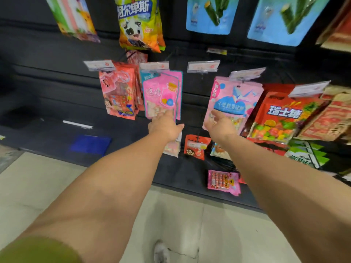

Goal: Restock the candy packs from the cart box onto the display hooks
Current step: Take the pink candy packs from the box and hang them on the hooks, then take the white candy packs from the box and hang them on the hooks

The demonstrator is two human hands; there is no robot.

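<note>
Both arms reach toward a dark display wall of hooks. My left hand (164, 126) presses against the bottom of a pink candy pack with a jar picture (161, 93), which hangs on a hook with a white price tag. My right hand (220, 126) touches the lower edge of a pink pack with a paper-crane picture (234, 99) hanging one hook over. Whether either hand grips its pack is unclear; the fingers are hidden behind the hands. Between the two packs an empty hook (203, 70) carries only its price tag. The cart box is out of sight.
A red-orange candy pack (118, 95) hangs to the left, and a red fruit-candy bag (283, 118) to the right. Larger bags hang above. Small packs (224, 182) lie on the dark base shelf below, beside a white pen (77, 124) and a blue card (90, 145). Pale floor tiles lie underfoot.
</note>
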